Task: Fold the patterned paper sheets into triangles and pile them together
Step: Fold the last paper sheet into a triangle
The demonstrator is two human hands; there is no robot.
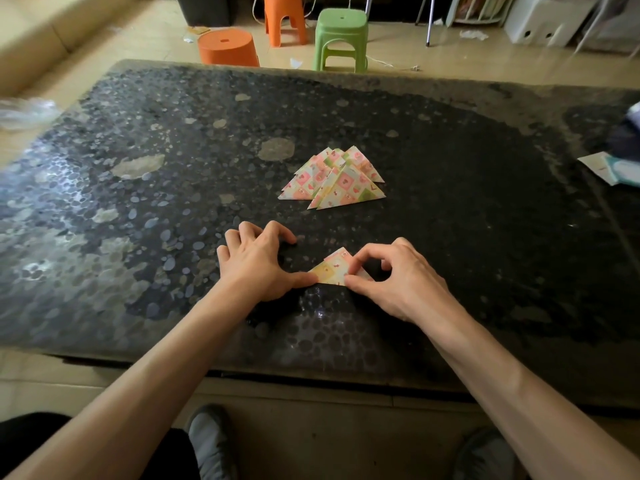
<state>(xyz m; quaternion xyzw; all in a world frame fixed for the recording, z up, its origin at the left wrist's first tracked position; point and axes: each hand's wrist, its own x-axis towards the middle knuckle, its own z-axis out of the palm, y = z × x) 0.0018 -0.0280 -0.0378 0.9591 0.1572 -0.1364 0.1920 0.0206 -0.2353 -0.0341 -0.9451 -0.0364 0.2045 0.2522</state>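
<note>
Head camera: from my remote station I see both bare hands working at the near edge of a dark, pebble-patterned table (166, 202). Between them lies a small patterned paper triangle (333, 269), flat on the tabletop with its point facing away from the person. The left hand (254, 261) is spread and arched, its fingertips on the table, and its thumb presses down on the triangle's left corner. The right hand (394, 282) curls thumb and forefinger into a ring and pinches the triangle's right side along the lower edge; the other fingers are tucked behind. Farther out, near the middle of the table and well apart from the hands, sits the pile of folded triangles (334, 180), pink, green and yellow, overlapping one another loosely. A pale packet (609, 168) lies at the table's right edge. Beyond the far side stand a round orange stool (227, 48), a taller orange stool (284, 15) and a green stool (341, 36). Two grey shoes (207, 441) show beneath the near edge.
</note>
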